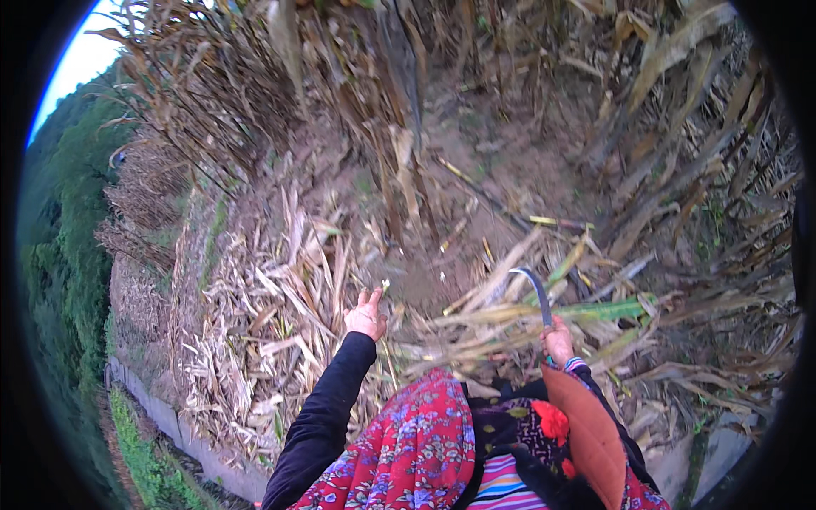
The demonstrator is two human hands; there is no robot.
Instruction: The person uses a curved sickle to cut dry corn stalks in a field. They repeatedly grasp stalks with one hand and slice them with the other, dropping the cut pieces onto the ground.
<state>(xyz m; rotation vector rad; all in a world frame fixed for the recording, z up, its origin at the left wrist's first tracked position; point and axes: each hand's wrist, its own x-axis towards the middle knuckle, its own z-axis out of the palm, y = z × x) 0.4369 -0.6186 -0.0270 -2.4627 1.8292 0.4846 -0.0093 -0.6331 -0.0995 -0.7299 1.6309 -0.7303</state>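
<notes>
My right hand (558,342) grips the handle of a sickle (539,294), its curved blade pointing up and bending to the left. Behind the blade lie cut maize stalks and a leaf that is still partly green (599,310). My left hand (366,315) is held out over a heap of dry maize husks and leaves (299,268). Its fingers are apart and I see nothing in them. Ahead of both hands, a clump of dry standing maize stalks (398,159) rises from the bare soil (459,255).
More dry maize stands at the upper left (210,83) and along the right (695,146). A cut stalk (488,197) lies on the soil. At the lower left runs a concrete wall edge (191,440), with green plants (140,440) below and a wooded slope (64,223) beyond.
</notes>
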